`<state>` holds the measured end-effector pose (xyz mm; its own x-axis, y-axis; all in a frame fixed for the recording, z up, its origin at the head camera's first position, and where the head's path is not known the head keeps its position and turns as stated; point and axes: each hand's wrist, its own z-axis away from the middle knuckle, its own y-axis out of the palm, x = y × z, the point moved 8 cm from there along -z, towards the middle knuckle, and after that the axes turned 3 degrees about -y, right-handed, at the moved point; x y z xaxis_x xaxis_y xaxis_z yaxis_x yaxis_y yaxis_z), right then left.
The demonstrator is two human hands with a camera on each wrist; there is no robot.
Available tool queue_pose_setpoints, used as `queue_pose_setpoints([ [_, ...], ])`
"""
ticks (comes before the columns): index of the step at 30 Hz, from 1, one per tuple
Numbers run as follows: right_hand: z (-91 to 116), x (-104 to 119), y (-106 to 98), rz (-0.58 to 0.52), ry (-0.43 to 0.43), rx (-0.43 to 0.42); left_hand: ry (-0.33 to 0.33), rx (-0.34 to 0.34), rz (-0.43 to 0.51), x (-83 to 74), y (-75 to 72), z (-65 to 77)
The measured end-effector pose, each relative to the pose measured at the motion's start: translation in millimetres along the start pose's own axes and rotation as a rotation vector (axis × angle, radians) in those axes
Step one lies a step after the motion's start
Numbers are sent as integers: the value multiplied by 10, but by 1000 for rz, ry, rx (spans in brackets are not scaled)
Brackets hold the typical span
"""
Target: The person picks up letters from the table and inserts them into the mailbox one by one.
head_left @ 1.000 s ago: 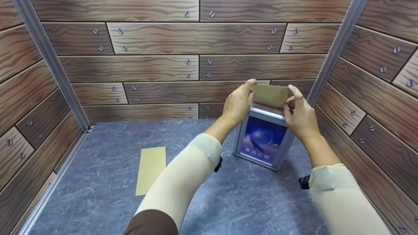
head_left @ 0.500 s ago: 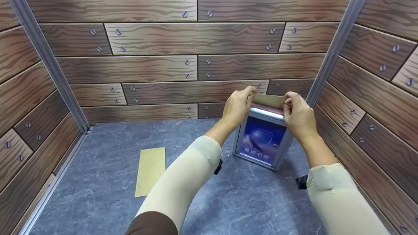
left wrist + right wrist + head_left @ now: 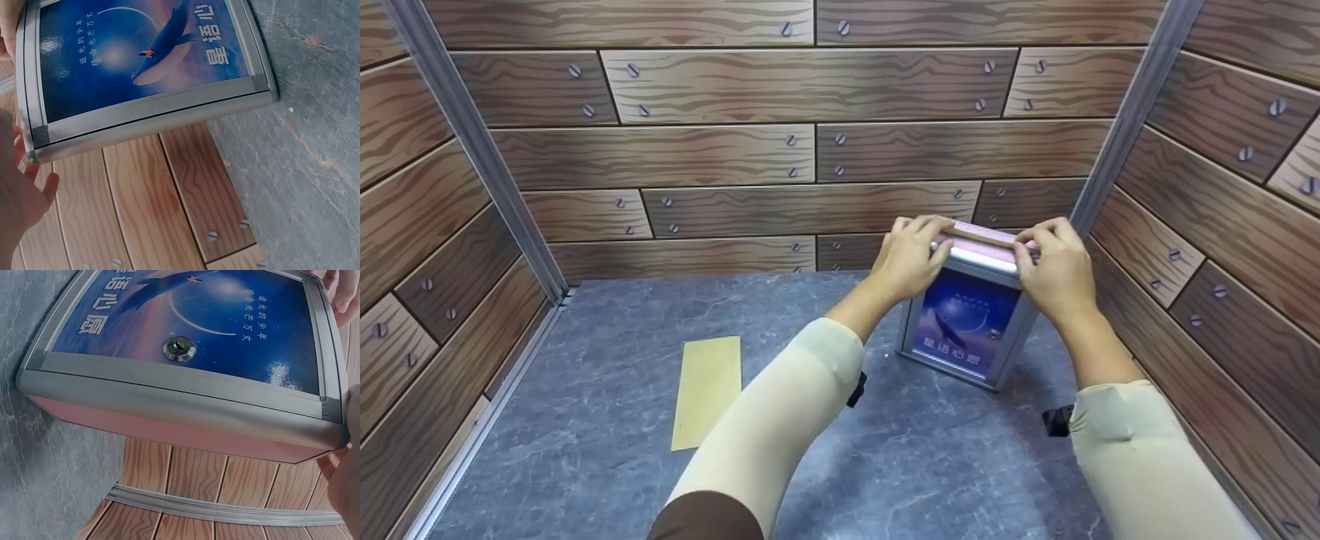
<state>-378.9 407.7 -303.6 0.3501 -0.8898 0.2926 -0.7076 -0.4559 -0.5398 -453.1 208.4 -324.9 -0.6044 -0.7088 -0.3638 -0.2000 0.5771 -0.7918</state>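
A lockable box (image 3: 966,319) with a silver frame, pink sides and a blue whale picture stands upright on the table. Across its pink top runs a thin brown strip, the upper edge of a kraft-paper envelope (image 3: 979,238) sunk almost wholly into the slot. My left hand (image 3: 911,255) is at the strip's left end, fingers over the top and thumb at the front. At the other end, my right hand (image 3: 1057,266) pinches with curled fingers. Their fingertips are partly hidden. The right wrist view shows the box's keyhole lock (image 3: 179,348).
A second flat tan envelope (image 3: 706,391) lies on the grey marbled table (image 3: 607,360), left of my left forearm. Wood-patterned walls (image 3: 720,154) with metal corner posts (image 3: 1117,120) close in the back and sides. The box stands near the right back corner.
The envelope has slid down into the box's slot, from standing well above the top to only a thin edge showing. Both hands have come down with it onto the box top.
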Motion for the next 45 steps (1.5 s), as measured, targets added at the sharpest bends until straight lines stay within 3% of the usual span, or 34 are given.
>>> queue_pose_setpoints([
  [4, -7, 16, -5, 15, 29, 20, -10, 32, 8, 59, -3, 59],
  [12, 25, 272, 84, 35, 67, 13, -75, -16, 71, 376, -114, 234],
  [18, 78, 751, 251, -38, 4, 18, -132, -94, 133, 817, -193, 471],
  [24, 250, 1148, 469, -181, 14, 62, -228, -116, 192, 1401, -201, 856],
  [30, 580, 1349, 933, -330, 108, 246, -296, -85, 177, 1959, -184, 1378],
  [35, 969, 1403, 1442, -483, 233, 447, -422, -16, 181, 2473, -152, 1809],
  [41, 1480, 1498, 2017, -722, 396, 628, -568, -5, 206, 3040, -244, 2184],
  [45, 1744, 1610, 2302, -811, 488, 724, -633, 28, 204, 3305, -336, 2376],
])
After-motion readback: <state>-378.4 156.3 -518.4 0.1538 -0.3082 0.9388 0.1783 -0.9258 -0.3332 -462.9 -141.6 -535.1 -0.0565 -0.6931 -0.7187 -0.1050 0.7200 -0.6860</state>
